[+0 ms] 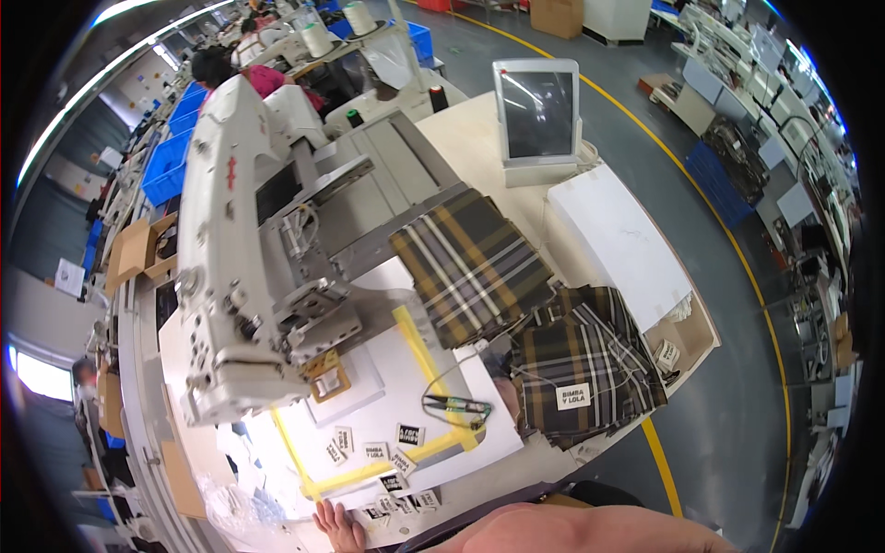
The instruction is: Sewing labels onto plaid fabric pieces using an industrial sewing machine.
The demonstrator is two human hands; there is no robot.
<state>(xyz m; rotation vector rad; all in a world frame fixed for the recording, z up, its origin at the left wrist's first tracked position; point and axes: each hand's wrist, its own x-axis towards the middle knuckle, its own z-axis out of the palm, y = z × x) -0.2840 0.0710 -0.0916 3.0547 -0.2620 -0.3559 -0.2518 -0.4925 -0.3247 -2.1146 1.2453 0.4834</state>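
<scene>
My left hand [339, 527] rests at the table's near edge with its fingers apart, holding nothing. Just right of it lie several small black and white fabric labels [404, 504], and more labels [376, 452] are scattered on the white sheet. A folded plaid fabric piece [590, 355] sits at the right front, with a white label [572, 396] flat on top. At its left edge a blurred skin-coloured patch looks like part of my right hand [506, 403]; its fingers are hidden. Thread snips [458, 405] with green on the handles lie left of that patch.
A large sewing machine [226, 249] stands at the left, its head over the yellow-taped sheet. Behind the near fabric is a stack of plaid pieces [475, 267]. A control screen [539, 111] and white paper [622, 240] occupy the table's right side. Crumpled clear plastic [235, 507] lies front left.
</scene>
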